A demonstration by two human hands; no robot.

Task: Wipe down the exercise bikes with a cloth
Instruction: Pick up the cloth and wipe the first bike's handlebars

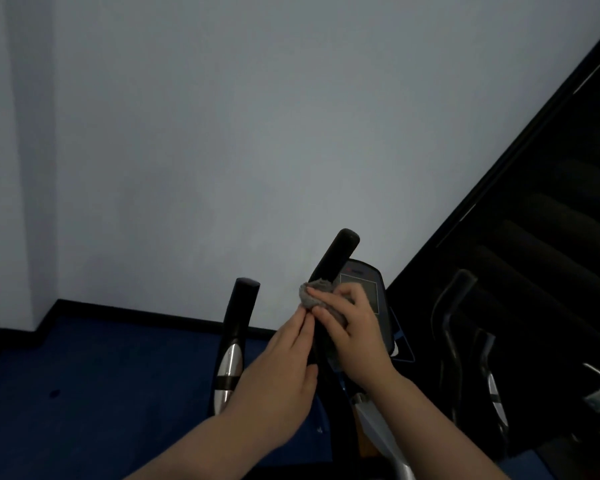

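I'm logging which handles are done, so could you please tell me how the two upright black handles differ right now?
The right handle has the grey cloth wrapped round it, held by both hands, left and right; the left handle stands untouched. The right handle leans and its top shows higher in the view; the left handle stands nearly upright. Both have black grips with rounded tops.

Console (361, 285) markings seemingly illegible.
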